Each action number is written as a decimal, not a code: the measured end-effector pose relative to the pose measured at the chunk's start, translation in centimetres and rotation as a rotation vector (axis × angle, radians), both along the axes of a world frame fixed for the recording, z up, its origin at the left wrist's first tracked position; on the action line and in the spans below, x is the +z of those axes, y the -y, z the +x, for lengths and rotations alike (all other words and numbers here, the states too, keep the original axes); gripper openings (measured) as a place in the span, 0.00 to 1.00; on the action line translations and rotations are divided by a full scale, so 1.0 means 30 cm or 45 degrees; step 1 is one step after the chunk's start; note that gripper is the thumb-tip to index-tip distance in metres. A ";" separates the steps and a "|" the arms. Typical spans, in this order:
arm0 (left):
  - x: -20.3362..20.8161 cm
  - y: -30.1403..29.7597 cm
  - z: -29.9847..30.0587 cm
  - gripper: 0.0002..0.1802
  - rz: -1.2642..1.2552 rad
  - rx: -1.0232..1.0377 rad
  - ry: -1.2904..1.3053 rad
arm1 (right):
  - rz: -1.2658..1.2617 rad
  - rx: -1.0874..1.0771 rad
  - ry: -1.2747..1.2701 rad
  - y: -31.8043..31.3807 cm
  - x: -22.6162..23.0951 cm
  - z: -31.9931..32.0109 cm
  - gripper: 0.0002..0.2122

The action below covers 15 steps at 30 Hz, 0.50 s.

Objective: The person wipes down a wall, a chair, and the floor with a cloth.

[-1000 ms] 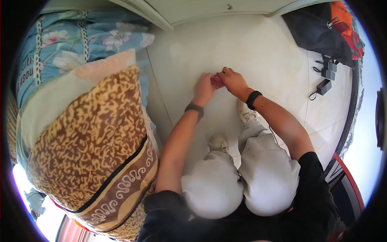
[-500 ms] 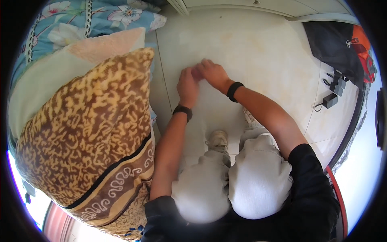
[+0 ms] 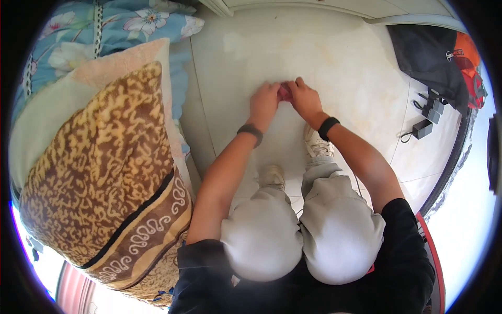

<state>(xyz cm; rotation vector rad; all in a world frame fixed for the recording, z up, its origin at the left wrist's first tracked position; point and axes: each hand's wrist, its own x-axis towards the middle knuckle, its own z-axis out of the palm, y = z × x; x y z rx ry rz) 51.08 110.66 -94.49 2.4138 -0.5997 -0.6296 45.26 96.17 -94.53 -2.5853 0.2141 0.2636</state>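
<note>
A small dark-red object [image 3: 284, 92] is pinched between my two hands, out in front of my knees above the pale tiled floor [image 3: 240, 57]. Its kind cannot be made out, since fingers cover most of it. My left hand [image 3: 265, 102] is closed on its left side, slightly blurred. From the right, my right hand [image 3: 305, 99] grips it with bent fingers. Both wrists wear dark bands. My knees in light trousers [image 3: 261, 238] are bent beneath my forearms, with pale shoes [image 3: 318, 144] on the floor.
At the left lies a brown and yellow patterned blanket [image 3: 99, 167] over a bed with blue flowered bedding [image 3: 120, 29]. On the right sit a dark bag [image 3: 426, 57] with orange parts and several small black boxes with loops [image 3: 421, 129]. A pale cabinet edge [image 3: 314, 6] runs along the far side.
Both hands, still together on the red object, have moved to the right. More of the object shows between the fingers. The view has shifted slightly, and the knees sit a little differently.
</note>
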 end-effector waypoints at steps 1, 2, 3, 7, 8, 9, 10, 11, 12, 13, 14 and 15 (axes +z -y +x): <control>0.003 -0.007 -0.019 0.09 0.014 -0.041 -0.010 | 0.022 0.011 -0.023 -0.010 -0.005 -0.027 0.09; 0.005 -0.025 -0.029 0.09 0.017 -0.052 -0.006 | 0.025 0.000 -0.019 -0.026 -0.014 -0.043 0.09; 0.012 -0.046 -0.040 0.11 0.031 -0.083 -0.011 | 0.056 0.026 -0.008 -0.042 -0.017 -0.059 0.09; 0.019 -0.113 -0.030 0.13 0.144 -0.101 0.025 | 0.173 0.053 0.075 -0.103 -0.038 -0.042 0.07; 0.015 -0.124 -0.020 0.13 0.149 -0.108 0.024 | 0.209 0.059 0.129 -0.116 -0.040 -0.029 0.06; 0.015 -0.136 -0.011 0.12 0.173 -0.057 0.033 | 0.217 0.054 0.127 -0.126 -0.037 -0.010 0.06; 0.012 -0.146 -0.002 0.11 0.196 -0.005 0.042 | 0.216 0.102 0.146 -0.128 -0.037 0.013 0.06; 0.007 -0.152 0.009 0.11 0.203 -0.009 0.038 | 0.214 0.152 0.165 -0.128 -0.037 0.036 0.06; 0.011 -0.145 0.027 0.11 0.216 0.007 0.089 | 0.220 0.150 0.161 -0.127 -0.041 0.053 0.06; 0.013 -0.136 0.044 0.10 0.228 0.023 0.139 | 0.154 0.172 0.145 -0.123 -0.046 0.068 0.09; 0.015 -0.125 0.060 0.10 0.230 0.020 0.133 | 0.086 0.195 0.130 -0.116 -0.050 0.083 0.13; 0.018 -0.120 0.075 0.10 0.205 0.033 0.183 | 0.095 0.199 0.128 -0.115 -0.048 0.105 0.13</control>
